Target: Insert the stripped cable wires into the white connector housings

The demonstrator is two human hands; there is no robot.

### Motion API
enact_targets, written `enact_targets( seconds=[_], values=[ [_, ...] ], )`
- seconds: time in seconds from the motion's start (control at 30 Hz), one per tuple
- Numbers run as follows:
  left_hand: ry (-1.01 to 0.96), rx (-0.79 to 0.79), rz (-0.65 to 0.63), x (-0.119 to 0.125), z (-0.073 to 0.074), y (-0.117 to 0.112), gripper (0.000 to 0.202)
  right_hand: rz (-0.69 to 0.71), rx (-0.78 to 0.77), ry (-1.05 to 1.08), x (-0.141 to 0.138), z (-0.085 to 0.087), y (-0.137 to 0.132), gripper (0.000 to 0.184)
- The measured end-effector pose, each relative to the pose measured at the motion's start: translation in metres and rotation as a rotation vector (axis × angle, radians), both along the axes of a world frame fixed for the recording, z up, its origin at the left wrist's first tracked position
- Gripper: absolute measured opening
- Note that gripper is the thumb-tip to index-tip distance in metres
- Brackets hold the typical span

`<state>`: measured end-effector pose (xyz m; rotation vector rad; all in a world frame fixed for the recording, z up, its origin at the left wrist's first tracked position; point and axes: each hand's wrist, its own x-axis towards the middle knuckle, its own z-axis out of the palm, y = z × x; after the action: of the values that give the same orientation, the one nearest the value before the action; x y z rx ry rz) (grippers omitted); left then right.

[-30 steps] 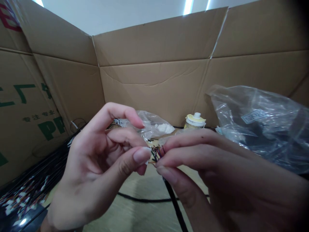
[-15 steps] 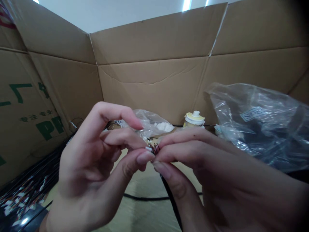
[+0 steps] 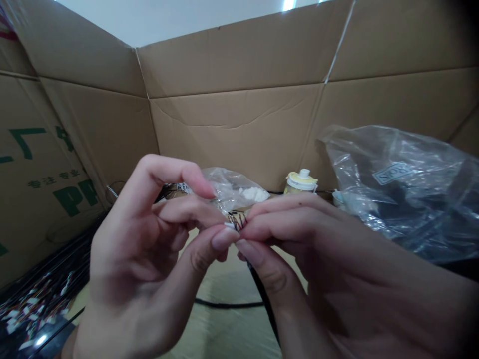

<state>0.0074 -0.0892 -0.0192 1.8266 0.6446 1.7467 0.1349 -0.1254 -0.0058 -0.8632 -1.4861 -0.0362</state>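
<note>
Both hands meet in the middle of the view over a wooden tabletop point(image 3: 220, 329). My right hand point(image 3: 322, 264) pinches the end of a thin black cable point(image 3: 262, 294) whose coloured wire ends point(image 3: 238, 223) stick out between thumb and fingers. My left hand point(image 3: 149, 259) pinches a small white piece point(image 3: 229, 226) against those wire ends with thumb and middle finger; its index finger arches above. The black cable hangs down from my right hand and trails across the tabletop.
Cardboard walls point(image 3: 239, 124) enclose the space on three sides. A clear plastic bag with dark contents point(image 3: 404, 189) lies at the right. A small bag of white parts point(image 3: 235, 192) and a yellow-capped bottle point(image 3: 301, 182) stand at the back. Finished black cables with white connectors point(image 3: 33, 304) pile at lower left.
The hands have drawn closer together and risen slightly; my left thumb now presses the white piece against the wire ends, which show less than before.
</note>
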Motion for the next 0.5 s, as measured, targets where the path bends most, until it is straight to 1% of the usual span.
enact_targets(
  seconds=[0.1,0.17,0.23,0.33,0.5],
  values=[
    [-0.034,-0.011,-0.023,0.0021,0.0004,0.0002,0.022,0.001,-0.038,0.024,-0.0004,0.0021,-0.0032,0.023],
    [-0.047,-0.010,-0.025,0.0041,-0.0001,0.0008,0.023,0.045,-0.078,0.022,0.0008,0.0038,-0.0053,0.020],
    [-0.058,-0.012,-0.013,0.0061,-0.0013,0.0014,0.024,0.080,-0.087,0.027,0.0018,0.0049,-0.0067,0.022],
    [-0.078,0.004,0.014,0.0080,-0.0030,0.0015,0.025,0.080,-0.058,0.051,0.0010,0.0060,-0.0077,0.027],
    [-0.076,0.002,0.018,0.0053,-0.0014,0.0022,0.029,0.050,-0.070,0.061,-0.0012,0.0057,-0.0035,0.026]
  ],
)
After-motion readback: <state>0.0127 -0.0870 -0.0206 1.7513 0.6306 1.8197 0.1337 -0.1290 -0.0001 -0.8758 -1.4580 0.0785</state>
